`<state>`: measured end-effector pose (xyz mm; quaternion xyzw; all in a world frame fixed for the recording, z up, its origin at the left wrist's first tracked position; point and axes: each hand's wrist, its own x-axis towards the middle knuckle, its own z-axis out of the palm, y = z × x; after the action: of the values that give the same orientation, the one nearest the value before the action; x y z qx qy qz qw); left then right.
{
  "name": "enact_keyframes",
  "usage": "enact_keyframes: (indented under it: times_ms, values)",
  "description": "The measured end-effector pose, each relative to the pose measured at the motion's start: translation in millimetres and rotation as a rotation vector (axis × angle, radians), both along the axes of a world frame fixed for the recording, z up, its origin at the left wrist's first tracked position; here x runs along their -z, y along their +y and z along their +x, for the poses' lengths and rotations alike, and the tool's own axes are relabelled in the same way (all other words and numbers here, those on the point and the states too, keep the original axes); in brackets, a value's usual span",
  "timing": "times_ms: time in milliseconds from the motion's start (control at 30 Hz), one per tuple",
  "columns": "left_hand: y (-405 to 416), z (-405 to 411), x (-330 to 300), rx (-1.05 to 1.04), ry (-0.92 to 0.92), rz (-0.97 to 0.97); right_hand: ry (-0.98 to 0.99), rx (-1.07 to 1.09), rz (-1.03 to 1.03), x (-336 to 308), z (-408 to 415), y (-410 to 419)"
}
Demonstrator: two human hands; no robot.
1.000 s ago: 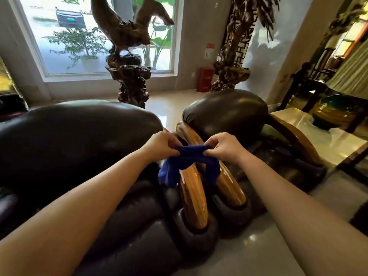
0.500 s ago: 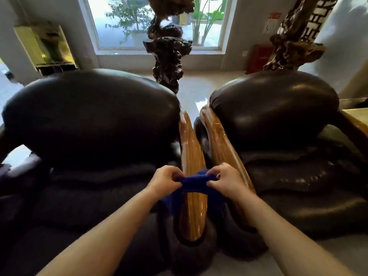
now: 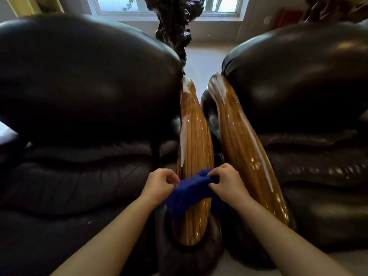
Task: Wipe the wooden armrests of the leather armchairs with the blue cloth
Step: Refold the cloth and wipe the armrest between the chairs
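Two dark leather armchairs stand side by side, the left armchair (image 3: 83, 92) and the right armchair (image 3: 304, 90). Between them run two glossy wooden armrests: the left chair's armrest (image 3: 194, 132) and the right chair's armrest (image 3: 243, 140). The blue cloth (image 3: 191, 193) lies draped across the lower part of the left chair's armrest. My left hand (image 3: 159, 184) pinches its left end and my right hand (image 3: 227, 182) pinches its right end, with the cloth stretched between them. The cloth hides part of the wood beneath it.
A dark carved wooden sculpture (image 3: 175, 22) stands behind the gap between the chairs, in front of a window (image 3: 159, 5). Pale floor (image 3: 201, 60) shows between the chair backs. A red object (image 3: 288, 16) sits at the wall at the back right.
The view has moved closer and tilted down onto the two armrests. Both hands still hold the cloth, which now sits lower on the left chair's armrest.
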<state>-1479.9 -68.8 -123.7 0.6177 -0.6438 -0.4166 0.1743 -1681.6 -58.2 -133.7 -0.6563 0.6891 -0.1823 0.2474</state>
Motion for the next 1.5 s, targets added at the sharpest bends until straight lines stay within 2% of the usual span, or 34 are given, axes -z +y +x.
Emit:
enact_keyframes:
  times_ms: [133,233,333,433,533,600,733,900,1067,1233,1500]
  values:
    - [1.1,-2.5,40.4,-0.142,0.03,-0.043,0.006,0.024,0.023,44.5,-6.4,-4.8]
    - [24.4,-15.9,83.0,-0.253,-0.02,-0.224,-0.029,0.077,0.007,79.1,-8.7,3.6]
    - [47.4,-37.5,118.4,-0.144,-0.066,-0.364,-0.015,0.07,-0.061,105.9,-3.4,14.4]
    - [51.0,-56.8,144.2,-0.084,-0.103,-0.35,-0.012,0.077,-0.155,122.6,1.3,21.0]
    - [46.9,-65.1,162.3,-0.088,-0.185,-0.365,-0.131,0.118,-0.224,133.1,2.8,25.0]
    - [46.5,-65.3,169.1,-0.1,-0.211,-0.382,-0.137,0.127,-0.263,138.9,6.0,24.5]
    - [46.1,-66.4,180.4,-0.131,-0.294,-0.389,-0.139,0.158,-0.204,146.3,24.3,6.7]
    - [26.0,-83.2,181.8,-0.413,-0.356,-0.358,-0.124,0.384,-0.187,153.5,50.2,-16.2]
    - [-5.7,-79.1,179.5,-0.535,-0.238,-0.353,-0.082,0.387,-0.241,159.2,43.6,-29.3]
    - [-44.5,-70.9,172.4,-0.466,-0.171,-0.406,-0.021,0.381,-0.29,157.6,37.8,-52.9]
    - [-123.1,-72.1,148.0,-0.356,-0.098,-0.385,0.066,0.323,-0.289,135.9,27.1,-127.9]
